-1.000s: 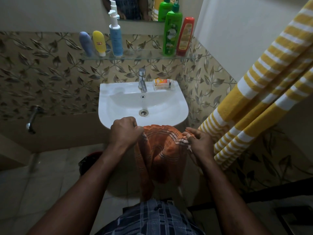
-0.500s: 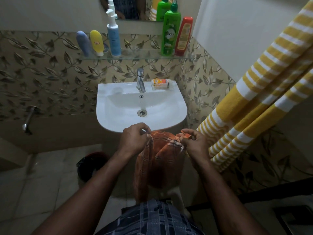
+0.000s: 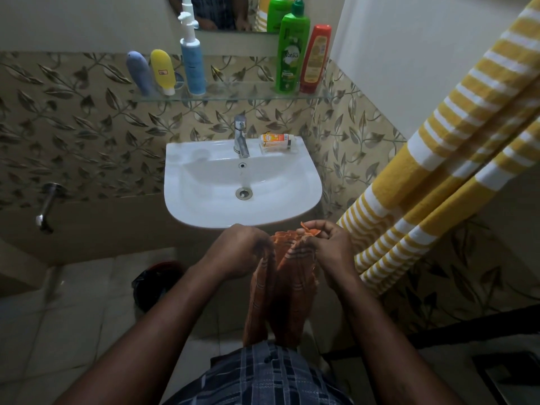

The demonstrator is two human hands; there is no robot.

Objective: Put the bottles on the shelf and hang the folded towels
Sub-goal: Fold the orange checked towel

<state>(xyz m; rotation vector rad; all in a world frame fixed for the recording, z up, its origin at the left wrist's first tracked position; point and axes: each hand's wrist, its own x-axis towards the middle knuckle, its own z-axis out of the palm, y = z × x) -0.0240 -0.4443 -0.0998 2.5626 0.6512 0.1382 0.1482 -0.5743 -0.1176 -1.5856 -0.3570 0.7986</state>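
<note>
A bathroom wall with leaf-pattern tiles (image 3: 73, 135) fills the background. A large yellow-and-white striped towel (image 3: 455, 159) hangs slanted along the right side. A white washbasin (image 3: 175, 171) is fixed to the wall in the middle, and above it is a narrow glass shelf (image 3: 239, 94).

Just in front of the basin's front edge, an orange checked towel (image 3: 285, 290) hangs down, bunched at its top. The left hand (image 3: 236, 252) grips the top of the towel on one side with curled fingers. The right hand (image 3: 330, 252) pinches the top on the other side, and a small corner of cloth sticks up above its fingers. The two hands are close together.

At the shelf's right end a green bottle (image 3: 292, 54) and a red bottle (image 3: 315, 58) stand side by side. At its left end are a blue pump bottle (image 3: 191, 65), a yellow tube (image 3: 163, 70) and a grey-blue tube (image 3: 138, 71). A chrome tap (image 3: 241, 135) stands at the basin's back edge, with a small orange tube (image 3: 276, 138) at the back right corner.
</note>
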